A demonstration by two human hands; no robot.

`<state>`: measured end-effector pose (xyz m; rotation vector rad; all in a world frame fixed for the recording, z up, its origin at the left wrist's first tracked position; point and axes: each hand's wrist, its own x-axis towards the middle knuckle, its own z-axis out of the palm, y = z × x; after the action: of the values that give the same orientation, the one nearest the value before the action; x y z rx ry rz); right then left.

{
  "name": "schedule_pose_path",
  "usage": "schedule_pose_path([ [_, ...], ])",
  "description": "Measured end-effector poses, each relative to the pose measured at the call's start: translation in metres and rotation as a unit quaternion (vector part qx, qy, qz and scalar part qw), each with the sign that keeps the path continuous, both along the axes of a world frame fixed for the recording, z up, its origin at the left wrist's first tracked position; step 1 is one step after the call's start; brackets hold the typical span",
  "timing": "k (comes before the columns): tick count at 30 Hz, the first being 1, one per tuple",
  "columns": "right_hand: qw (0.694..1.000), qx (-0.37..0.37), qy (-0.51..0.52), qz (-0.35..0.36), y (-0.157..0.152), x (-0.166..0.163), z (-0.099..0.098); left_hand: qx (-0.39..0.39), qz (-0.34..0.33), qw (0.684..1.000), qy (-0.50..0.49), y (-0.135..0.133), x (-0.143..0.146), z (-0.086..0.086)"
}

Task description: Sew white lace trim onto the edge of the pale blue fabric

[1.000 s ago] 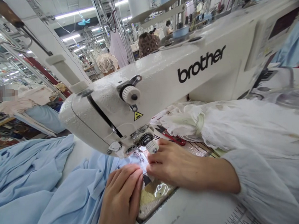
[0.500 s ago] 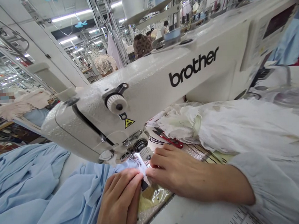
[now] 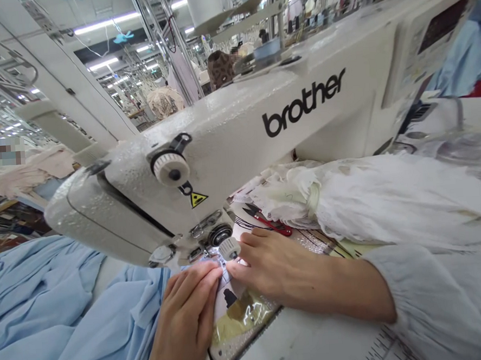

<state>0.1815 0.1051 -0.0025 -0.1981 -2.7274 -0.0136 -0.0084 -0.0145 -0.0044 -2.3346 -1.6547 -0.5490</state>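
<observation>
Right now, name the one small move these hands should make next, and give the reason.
Probably ease back slightly: the fingers of the left hand, beside the blue cloth, and of the right hand nearly meet at the lit spot beneath the sewing machine, which looks close for comfort.

A loose, whitish sleeve covers the right arm down to the forearm, where its cuff is gathered into fine puckers around the arm. Above the cuff the cloth is full, softly creased and plain. One small round spot shows on the bare part of the forearm. The left hand and right hand are both bare, with slim fingers.
</observation>
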Motion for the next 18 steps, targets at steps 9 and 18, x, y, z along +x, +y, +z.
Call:
schedule_pose_path([
  [9,1.0,0.007,-0.019,-0.012,0.001,0.004,0.003,0.015,0.02,1.0,-0.017,0.006,-0.001,-0.003],
  [18,1.0,-0.001,-0.002,-0.009,0.0,0.008,-0.007,0.002,0.049,0.997,-0.055,0.004,0.004,-0.002],
])
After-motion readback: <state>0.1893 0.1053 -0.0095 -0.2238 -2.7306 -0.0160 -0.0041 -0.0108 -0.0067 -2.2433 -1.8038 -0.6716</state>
